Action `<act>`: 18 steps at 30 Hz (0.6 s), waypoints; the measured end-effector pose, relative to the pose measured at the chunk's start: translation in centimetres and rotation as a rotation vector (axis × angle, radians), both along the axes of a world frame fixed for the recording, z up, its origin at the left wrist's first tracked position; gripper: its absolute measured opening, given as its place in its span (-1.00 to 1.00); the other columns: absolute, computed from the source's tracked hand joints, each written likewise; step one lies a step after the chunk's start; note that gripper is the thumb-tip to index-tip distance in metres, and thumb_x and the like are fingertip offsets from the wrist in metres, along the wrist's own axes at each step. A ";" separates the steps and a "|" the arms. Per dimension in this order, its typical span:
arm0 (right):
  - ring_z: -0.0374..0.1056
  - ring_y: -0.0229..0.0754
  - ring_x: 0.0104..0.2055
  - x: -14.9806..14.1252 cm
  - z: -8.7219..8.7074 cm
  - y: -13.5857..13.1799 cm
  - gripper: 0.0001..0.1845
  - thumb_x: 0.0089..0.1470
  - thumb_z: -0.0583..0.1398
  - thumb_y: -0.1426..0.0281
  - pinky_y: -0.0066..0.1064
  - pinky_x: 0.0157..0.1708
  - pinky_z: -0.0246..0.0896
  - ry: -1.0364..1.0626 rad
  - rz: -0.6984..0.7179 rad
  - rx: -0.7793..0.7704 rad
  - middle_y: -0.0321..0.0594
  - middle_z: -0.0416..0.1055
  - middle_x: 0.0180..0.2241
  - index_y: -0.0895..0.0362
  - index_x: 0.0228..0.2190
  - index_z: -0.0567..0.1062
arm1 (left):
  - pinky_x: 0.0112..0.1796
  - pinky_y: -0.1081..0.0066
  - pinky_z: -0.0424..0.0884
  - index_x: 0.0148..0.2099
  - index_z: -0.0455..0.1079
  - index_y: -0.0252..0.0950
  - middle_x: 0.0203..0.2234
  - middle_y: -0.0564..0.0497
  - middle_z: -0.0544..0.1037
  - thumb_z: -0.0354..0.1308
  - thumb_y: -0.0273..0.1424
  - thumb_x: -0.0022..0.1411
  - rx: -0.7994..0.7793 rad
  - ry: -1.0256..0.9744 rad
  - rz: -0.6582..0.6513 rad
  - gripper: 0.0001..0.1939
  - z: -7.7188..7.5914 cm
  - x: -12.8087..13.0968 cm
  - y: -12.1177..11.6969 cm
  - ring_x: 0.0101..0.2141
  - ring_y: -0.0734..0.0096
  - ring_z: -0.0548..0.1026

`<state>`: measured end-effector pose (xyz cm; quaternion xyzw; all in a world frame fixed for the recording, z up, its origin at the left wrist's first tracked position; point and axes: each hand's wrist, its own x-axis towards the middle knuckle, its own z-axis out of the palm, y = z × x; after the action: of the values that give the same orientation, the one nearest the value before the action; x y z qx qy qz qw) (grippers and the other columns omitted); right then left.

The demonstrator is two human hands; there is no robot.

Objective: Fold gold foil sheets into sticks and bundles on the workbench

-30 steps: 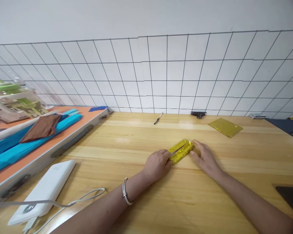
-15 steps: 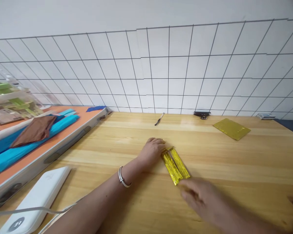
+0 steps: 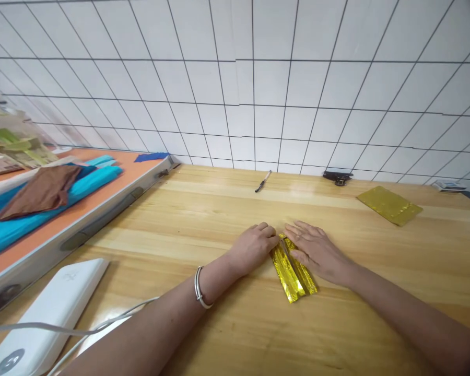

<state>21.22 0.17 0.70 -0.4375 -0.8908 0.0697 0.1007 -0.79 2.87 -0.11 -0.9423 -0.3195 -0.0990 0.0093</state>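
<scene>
A shiny gold foil sheet point(image 3: 288, 271) lies on the wooden tabletop, folded so that two long strips sit side by side with a narrow gap between them. At its upper left corner my left hand point(image 3: 256, 245) is closed, with its curled fingers on the foil's edge. A silver bangle circles that wrist. My right hand point(image 3: 317, 250) rests flat over the upper right part of the foil, fingers stretched out and covering some of it.
A pen point(image 3: 263, 181) and a black clip point(image 3: 338, 178) lie near the tiled wall. To the right is a flat gold sheet point(image 3: 389, 204). On the left stand a white power bank point(image 3: 49, 318) with cables and an orange-topped box point(image 3: 113, 201) bearing blue and brown crepe paper.
My right hand has moved from the foil's near end up to its far right part and flattened there. My left hand stays at the upper left corner. The view has tilted down.
</scene>
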 end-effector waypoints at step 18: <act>-0.23 -0.06 0.28 0.4 -1.8 1.1 -0.44 0.22 -0.15 0.15 -0.04 0.17 -0.19 -0.076 0.053 -0.028 -0.28 -0.05 0.24 -0.03 0.21 -0.03 | 0.08 0.22 0.02 0.11 0.23 -0.23 0.03 -0.03 0.38 -0.11 -0.27 0.30 -0.038 -0.053 0.106 -0.63 0.6 -1.5 -3.2 0.00 0.31 0.31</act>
<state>21.61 1.30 -1.07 -0.4176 -0.9041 0.0682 0.0590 -2.27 -0.31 0.51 -0.9212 -0.3708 -0.1172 -0.0119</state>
